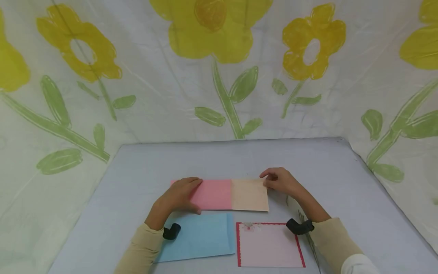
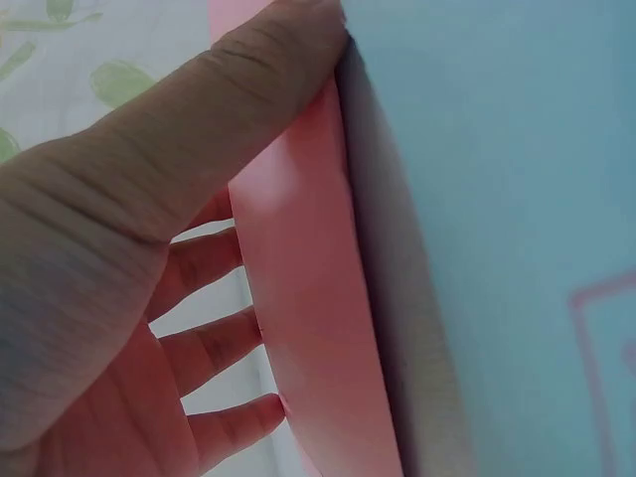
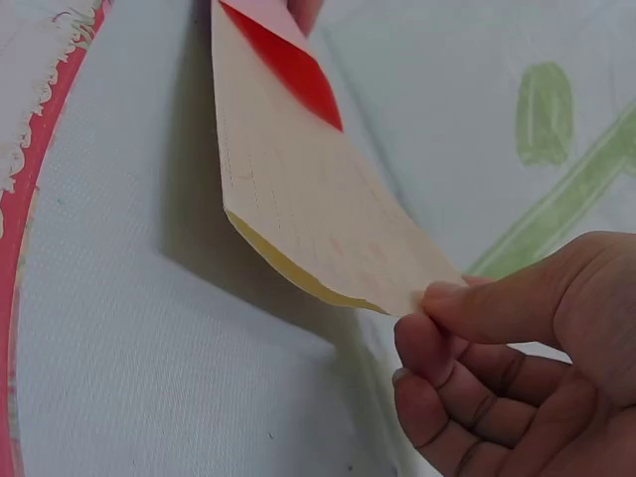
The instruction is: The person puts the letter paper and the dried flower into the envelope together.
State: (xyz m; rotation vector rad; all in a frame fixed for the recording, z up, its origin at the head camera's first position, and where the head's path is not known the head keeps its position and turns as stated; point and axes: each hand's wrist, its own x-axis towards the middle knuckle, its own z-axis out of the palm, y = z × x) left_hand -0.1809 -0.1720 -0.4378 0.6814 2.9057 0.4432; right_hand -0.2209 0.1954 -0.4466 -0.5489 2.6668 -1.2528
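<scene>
In the head view a pink envelope (image 1: 215, 194) lies above the table, with a cream folded paper (image 1: 249, 195) sticking out of its right end. My left hand (image 1: 181, 195) grips the envelope, thumb along the near edge and fingertips at the far edge, as the left wrist view shows. My right hand (image 1: 281, 180) pinches the paper's far right corner between thumb and forefinger; the other fingers are curled. From the right wrist, the envelope's red inside shows at its mouth, and the paper (image 3: 308, 199) has a yellow inner side. The paper's other end is hidden in the envelope.
Nearer me on the table (image 1: 147, 160) lies a light blue envelope (image 1: 198, 238), partly under my left wrist. Right of it is a pale pink sheet with a red border (image 1: 270, 245). A thin dried stem (image 1: 312, 245) lies below my right forearm. A flower-printed curtain (image 1: 164, 110) hangs behind.
</scene>
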